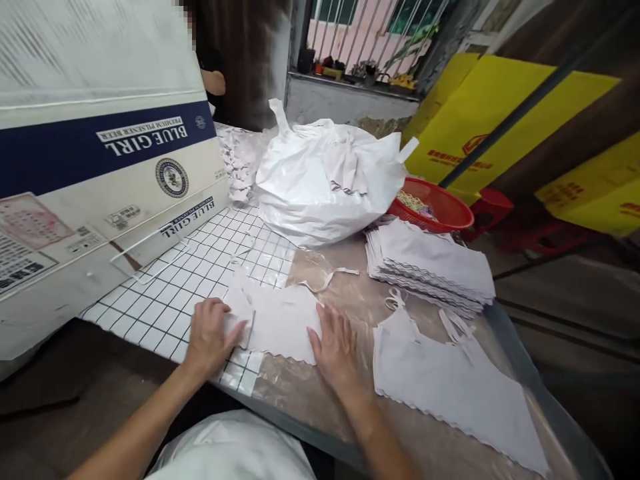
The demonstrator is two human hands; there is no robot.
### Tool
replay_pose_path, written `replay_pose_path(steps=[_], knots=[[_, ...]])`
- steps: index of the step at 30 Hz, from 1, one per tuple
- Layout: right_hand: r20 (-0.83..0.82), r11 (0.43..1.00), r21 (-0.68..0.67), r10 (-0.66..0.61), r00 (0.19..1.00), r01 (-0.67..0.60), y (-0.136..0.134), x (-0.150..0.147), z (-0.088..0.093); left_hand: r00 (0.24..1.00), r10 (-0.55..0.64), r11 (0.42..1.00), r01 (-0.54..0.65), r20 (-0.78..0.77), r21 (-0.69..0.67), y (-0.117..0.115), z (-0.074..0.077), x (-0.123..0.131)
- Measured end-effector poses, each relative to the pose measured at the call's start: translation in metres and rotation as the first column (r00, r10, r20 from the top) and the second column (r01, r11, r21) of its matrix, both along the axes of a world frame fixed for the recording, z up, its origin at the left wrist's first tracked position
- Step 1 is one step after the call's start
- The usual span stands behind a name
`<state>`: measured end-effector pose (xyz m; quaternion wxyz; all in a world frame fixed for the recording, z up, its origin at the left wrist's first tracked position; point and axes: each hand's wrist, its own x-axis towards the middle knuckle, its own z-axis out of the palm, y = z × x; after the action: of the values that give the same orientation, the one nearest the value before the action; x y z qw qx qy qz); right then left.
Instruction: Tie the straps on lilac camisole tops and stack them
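Observation:
A pale camisole top [285, 320] with thin straps and a wavy hem lies flat on the table before me. Its left side is folded inward, and my left hand [214, 333] holds that folded part between thumb and fingers. On the garment's right edge rests my right hand [334, 343], fingers stretched out and thumb apart. One strap [330, 277] trails above the top. To the right, a second camisole top [445, 373] is spread out unfolded, with its straps looped upward. Behind it is a stack of folded tops [430, 263] with wavy edges.
A large beer carton [115, 173] stands along the left. A stuffed white plastic bag [320, 180] sits at the back, with more wavy-edged cloth [243, 157] beside it. A red basket [443, 203] is behind the stack. A person's arm [215, 81] shows beyond the carton.

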<state>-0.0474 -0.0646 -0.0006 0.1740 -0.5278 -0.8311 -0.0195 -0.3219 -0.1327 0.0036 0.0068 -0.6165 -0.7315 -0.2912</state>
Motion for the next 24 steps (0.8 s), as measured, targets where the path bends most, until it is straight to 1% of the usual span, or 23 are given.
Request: replay_pose_path(steps=[2,3,5,7,8,9,10,11,12,13,14,15,16,17,18,19,20,21,23,24], knots=[[0.053,0.998,-0.056,0.040,0.998,-0.037,-0.018,0.001,-0.013,1.000,-0.004,0.995,0.003,-0.008,-0.104,0.008,0.002,0.018],[0.079,0.995,-0.088,0.051,0.996,-0.044,-0.023,0.001,-0.019,1.000,0.002,0.989,-0.002,-0.004,-0.151,0.011,0.003,0.022],[0.120,0.989,-0.142,0.052,0.991,-0.035,-0.029,0.001,-0.027,0.997,0.027,0.973,-0.010,0.072,-0.232,0.013,0.005,0.015],[0.145,0.984,-0.176,0.045,0.988,-0.019,-0.029,0.002,-0.031,0.971,0.097,0.946,-0.023,0.216,-0.323,0.008,0.007,-0.008],[0.153,0.982,-0.188,0.044,0.987,-0.014,-0.029,0.002,-0.031,0.949,0.164,0.928,-0.056,0.268,-0.368,0.004,0.008,-0.022],[0.157,0.980,-0.196,0.043,0.987,-0.012,-0.028,0.002,-0.031,0.927,0.247,0.908,-0.119,0.283,-0.401,-0.001,0.010,-0.037],[0.159,0.979,-0.202,0.043,0.986,-0.010,-0.027,0.003,-0.031,0.909,0.327,0.890,-0.203,0.260,-0.408,-0.005,0.011,-0.051],[0.157,0.979,-0.205,0.044,0.987,-0.011,-0.026,0.003,-0.031,0.897,0.386,0.880,-0.288,0.215,-0.378,-0.009,0.012,-0.062],[0.154,0.978,-0.206,0.047,0.987,-0.015,-0.026,0.003,-0.031,0.895,0.414,0.883,-0.350,0.168,-0.313,-0.010,0.012,-0.069],[0.148,0.979,-0.205,0.052,0.988,-0.021,-0.025,0.003,-0.031,0.908,0.398,0.904,-0.362,0.134,-0.229,-0.010,0.013,-0.074],[0.143,0.979,-0.204,0.057,0.988,-0.027,-0.024,0.003,-0.031,0.936,0.334,0.937,-0.316,0.114,-0.148,-0.006,0.013,-0.076],[0.138,0.978,-0.204,0.063,0.988,-0.034,-0.024,0.003,-0.031,0.970,0.222,0.973,-0.213,0.101,-0.089,0.000,0.014,-0.076],[0.135,0.978,-0.207,0.067,0.989,-0.038,-0.024,0.002,-0.030,0.993,0.078,0.996,-0.073,0.088,-0.059,0.008,0.014,-0.075],[0.134,0.976,-0.213,0.067,0.989,-0.037,-0.025,0.002,-0.030,0.995,-0.066,0.996,0.071,0.071,-0.060,0.017,0.014,-0.073],[0.133,0.975,-0.219,0.061,0.989,-0.031,-0.026,0.001,-0.030,0.982,-0.184,0.978,0.188,0.051,-0.086,0.027,0.014,-0.073],[0.134,0.973,-0.228,0.055,0.990,-0.023,-0.027,0.000,-0.029,0.966,-0.257,0.958,0.258,0.025,-0.128,0.035,0.015,-0.073],[0.133,0.972,-0.236,0.049,0.990,-0.017,-0.029,0.000,-0.027,0.961,-0.278,0.947,0.273,-0.007,-0.169,0.042,0.015,-0.073],[0.129,0.970,-0.243,0.048,0.990,-0.015,-0.030,0.000,-0.025,0.966,-0.254,0.951,0.241,-0.044,-0.195,0.047,0.015,-0.074],[0.105,0.968,-0.247,0.057,0.993,-0.029,-0.029,0.001,-0.017,0.983,-0.149,0.975,0.128,-0.105,-0.182,0.055,0.015,-0.074],[0.084,0.970,-0.242,0.060,0.995,-0.038,-0.025,0.003,-0.012,0.986,-0.122,0.982,0.104,-0.113,-0.157,0.059,0.015,-0.071]])
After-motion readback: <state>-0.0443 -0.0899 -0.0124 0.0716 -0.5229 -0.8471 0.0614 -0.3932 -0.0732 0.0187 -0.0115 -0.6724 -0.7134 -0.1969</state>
